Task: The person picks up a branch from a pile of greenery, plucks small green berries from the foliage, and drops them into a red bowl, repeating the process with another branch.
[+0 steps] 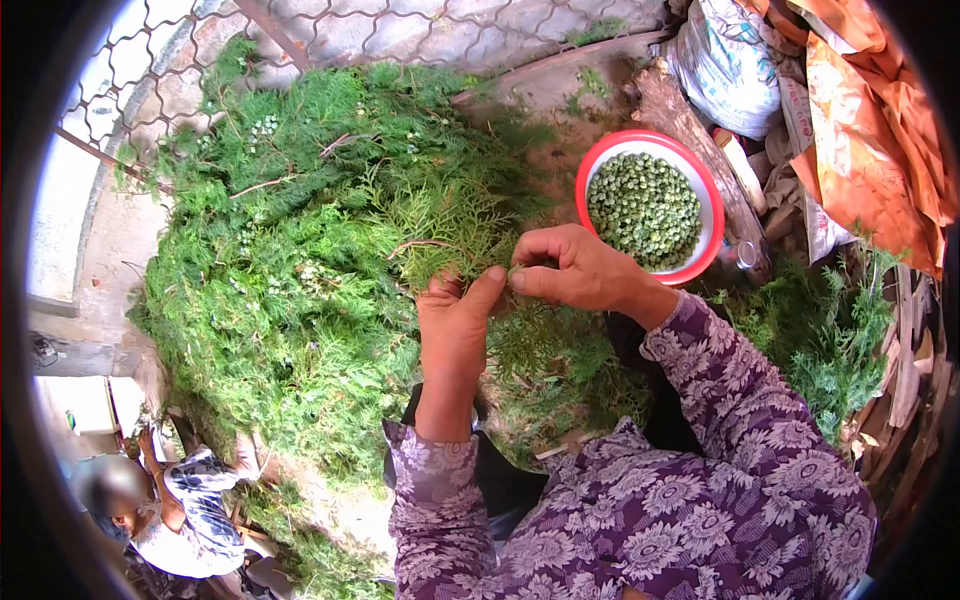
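My left hand is closed on a green cypress sprig, whose flat leafy fronds spread out beyond the fingers. Close against it, my right hand is in a pinch, thumb and forefinger together near the left fingertips. Whatever sits in that pinch is too small to make out. Beyond the right wrist stands a white basin with a red rim, holding many small green cones. A large heap of cut cypress branches lies ahead and to the left of both hands, some bearing pale green cones.
Wire mesh fencing runs along the back. To the right are a log, a white sack, orange sheeting and stacked sticks. More branches lie there. Another person sits at lower left.
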### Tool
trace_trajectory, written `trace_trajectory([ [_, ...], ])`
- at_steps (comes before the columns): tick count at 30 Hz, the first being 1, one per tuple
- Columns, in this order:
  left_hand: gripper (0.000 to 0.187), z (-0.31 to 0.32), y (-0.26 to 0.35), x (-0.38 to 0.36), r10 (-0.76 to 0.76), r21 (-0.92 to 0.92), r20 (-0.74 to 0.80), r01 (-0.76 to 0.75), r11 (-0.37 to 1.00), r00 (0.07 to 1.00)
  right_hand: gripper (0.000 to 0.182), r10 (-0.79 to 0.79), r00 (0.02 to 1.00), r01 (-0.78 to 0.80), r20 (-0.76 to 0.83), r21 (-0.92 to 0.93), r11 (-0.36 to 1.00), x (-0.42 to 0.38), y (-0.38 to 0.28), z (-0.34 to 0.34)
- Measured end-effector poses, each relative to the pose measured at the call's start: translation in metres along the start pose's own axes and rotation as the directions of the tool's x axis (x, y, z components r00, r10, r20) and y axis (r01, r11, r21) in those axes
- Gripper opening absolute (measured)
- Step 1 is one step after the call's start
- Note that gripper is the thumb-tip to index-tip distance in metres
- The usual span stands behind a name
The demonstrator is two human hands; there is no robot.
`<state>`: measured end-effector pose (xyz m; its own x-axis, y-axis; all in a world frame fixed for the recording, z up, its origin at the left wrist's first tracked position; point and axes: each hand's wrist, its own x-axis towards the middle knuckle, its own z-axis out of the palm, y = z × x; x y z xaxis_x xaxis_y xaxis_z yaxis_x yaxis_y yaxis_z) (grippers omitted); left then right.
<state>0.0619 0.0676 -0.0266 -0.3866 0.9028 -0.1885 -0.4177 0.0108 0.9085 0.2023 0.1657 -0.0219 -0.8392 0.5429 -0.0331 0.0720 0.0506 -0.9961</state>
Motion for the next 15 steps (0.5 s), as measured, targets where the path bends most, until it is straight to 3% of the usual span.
trace_trajectory([
  [2, 0.013, 0.002, 0.002, -0.003, -0.011, -0.069, 0.020, 0.013, 0.998, 1.000, 0.014, 0.128, 0.990, -0.137, 0.058, 0.210, 0.968, -0.001, -0.003, 0.001],
  [3, 0.013, 0.001, 0.003, -0.002, -0.014, -0.069, 0.019, 0.015, 0.998, 1.000, 0.014, 0.130, 0.990, -0.139, 0.058, 0.213, 0.967, 0.000, -0.002, 0.000],
  [5, 0.015, 0.001, 0.005, -0.002, -0.059, -0.182, 0.012, 0.060, 0.982, 0.998, 0.011, 0.181, 0.973, -0.226, 0.140, 0.472, 0.852, -0.001, -0.001, -0.003],
  [6, 0.015, -0.001, 0.004, -0.001, -0.057, -0.179, 0.010, 0.058, 0.982, 0.998, 0.011, 0.178, 0.974, -0.225, 0.141, 0.473, 0.852, -0.002, -0.001, -0.003],
  [8, 0.015, -0.006, 0.002, 0.002, -0.016, -0.201, 0.016, 0.018, 0.979, 1.000, 0.015, 0.045, 0.990, -0.123, 0.133, 0.658, 0.743, -0.004, -0.005, -0.002],
  [12, 0.015, -0.007, 0.007, 0.002, 0.063, -0.114, -0.074, -0.071, 0.991, 0.995, 0.021, 0.057, 0.987, -0.133, 0.151, 0.557, 0.820, -0.007, -0.018, -0.006],
  [14, 0.013, -0.006, 0.007, 0.001, 0.077, -0.107, -0.095, -0.087, 0.990, 0.992, 0.024, 0.157, 0.982, -0.182, 0.101, 0.329, 0.926, -0.006, -0.013, -0.006],
  [15, 0.013, -0.006, 0.006, 0.001, 0.077, -0.106, -0.096, -0.087, 0.991, 0.992, 0.024, 0.157, 0.982, -0.182, 0.102, 0.330, 0.926, -0.005, -0.009, -0.004],
])
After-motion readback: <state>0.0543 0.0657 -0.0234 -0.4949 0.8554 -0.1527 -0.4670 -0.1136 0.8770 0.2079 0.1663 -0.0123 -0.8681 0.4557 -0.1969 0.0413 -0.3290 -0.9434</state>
